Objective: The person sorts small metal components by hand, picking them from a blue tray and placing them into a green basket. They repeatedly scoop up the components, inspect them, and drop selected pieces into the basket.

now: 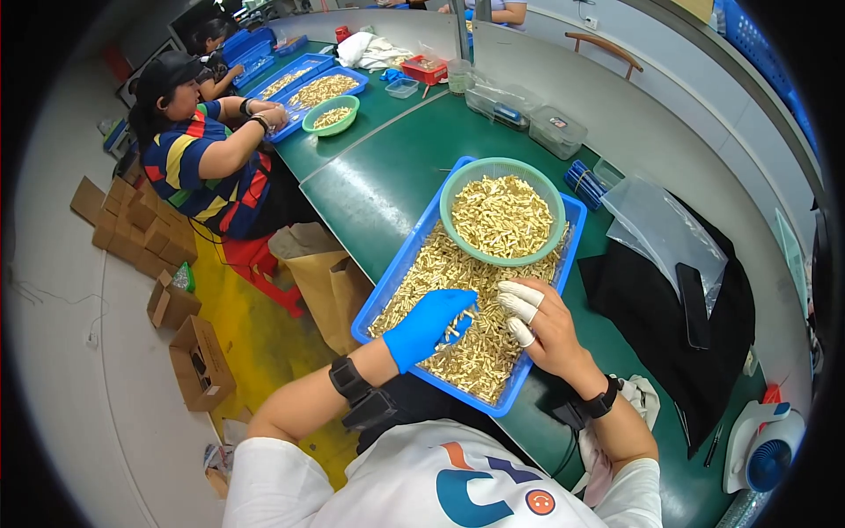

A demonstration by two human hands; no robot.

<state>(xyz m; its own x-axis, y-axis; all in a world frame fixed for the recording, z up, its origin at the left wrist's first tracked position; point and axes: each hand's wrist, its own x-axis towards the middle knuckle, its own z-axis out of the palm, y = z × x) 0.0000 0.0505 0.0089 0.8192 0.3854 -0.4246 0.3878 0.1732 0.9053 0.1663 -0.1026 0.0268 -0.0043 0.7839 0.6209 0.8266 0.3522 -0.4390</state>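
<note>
At a green table, the left hand, in a blue glove, pinches a few small brass-coloured parts over the heap filling a blue tray. The right hand, its fingertips wrapped in white, rests loosely open on the heap beside a green bowl of similar parts. Parts could slip from the pinch, and the tray overhangs the table edge.

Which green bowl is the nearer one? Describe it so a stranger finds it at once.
Start at the long green table and find the blue tray of small brass-coloured parts in front of the left hand and right hand. The green bowl sits at its far end. Unlike the co-worker's smaller bowl, it rests inside a tray.
</note>
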